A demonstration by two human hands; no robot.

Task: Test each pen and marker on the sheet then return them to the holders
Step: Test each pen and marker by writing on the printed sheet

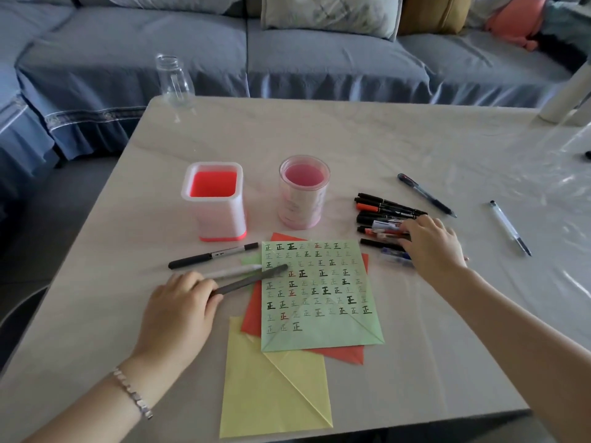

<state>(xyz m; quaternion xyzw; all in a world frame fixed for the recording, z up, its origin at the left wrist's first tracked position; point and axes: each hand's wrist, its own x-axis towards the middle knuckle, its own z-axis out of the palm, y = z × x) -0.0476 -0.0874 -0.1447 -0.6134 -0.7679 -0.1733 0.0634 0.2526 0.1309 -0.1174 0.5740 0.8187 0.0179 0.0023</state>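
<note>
Status: testing appears well advanced; return not begun. Green sheet [319, 295] lies at table [351, 139] centre, w/ many rows of black, grey and red test marks; blank space only near its bottom. Sq. holder [220, 219] and round holder [300, 212] stand just behind the sheet, nothing visible inside either, so judged: no item put back yet. L hand [179, 302] grips the end of a grey pen [249, 279], which slants across the sheet's left edge. R hand [431, 244] lies palm-down on the marker pile [383, 215] right of the sheet; cannot tell if it pinches one. Loose items: black-and-white marker [211, 255] and white pen [233, 272] left of sheet; blue pen [425, 195] and clear pen [510, 227] farther right, well apart. Left to do: any untested items, then everything into holders. Also present: red sheet [252, 314] and yellow sheet [275, 394] under the green one, glass jar [176, 81] at far edge, sofa [319, 59] behind. Nothing blocks the path btwn pile and holders; scattered pens need separate reaches.
</note>
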